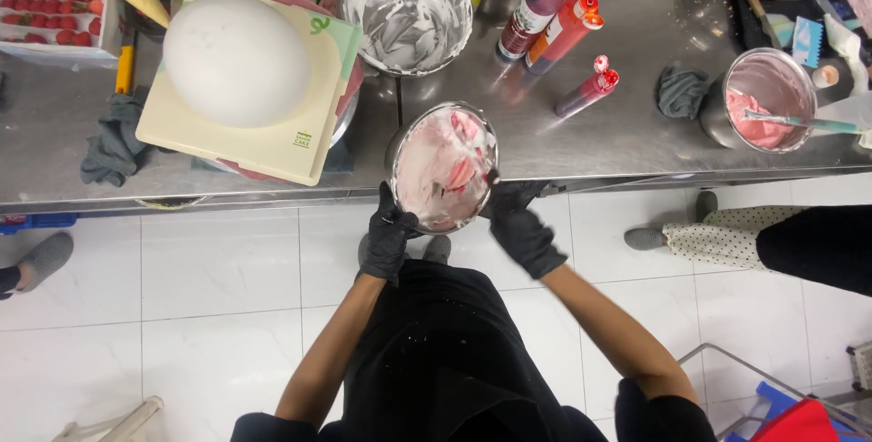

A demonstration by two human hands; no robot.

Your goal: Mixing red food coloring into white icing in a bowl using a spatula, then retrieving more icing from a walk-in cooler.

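A metal mixing bowl (397, 142) of streaky pink and white cream juts over the front edge of the steel counter (627, 124). My left hand (389, 238), in a black glove, grips the bowl's near left rim. My right hand (520, 224), also gloved in black, is closed at the bowl's right rim on what looks like a dark tool reaching into the cream; the tool itself is hard to make out.
A white dome cake (238, 59) sits on a cream board at left. Behind are a large bowl of white cream (409, 10), colouring bottles (559, 29), strawberries (50, 6), and a pot of pink cream with a spatula (767, 101). Another person's legs (727, 238) stand right.
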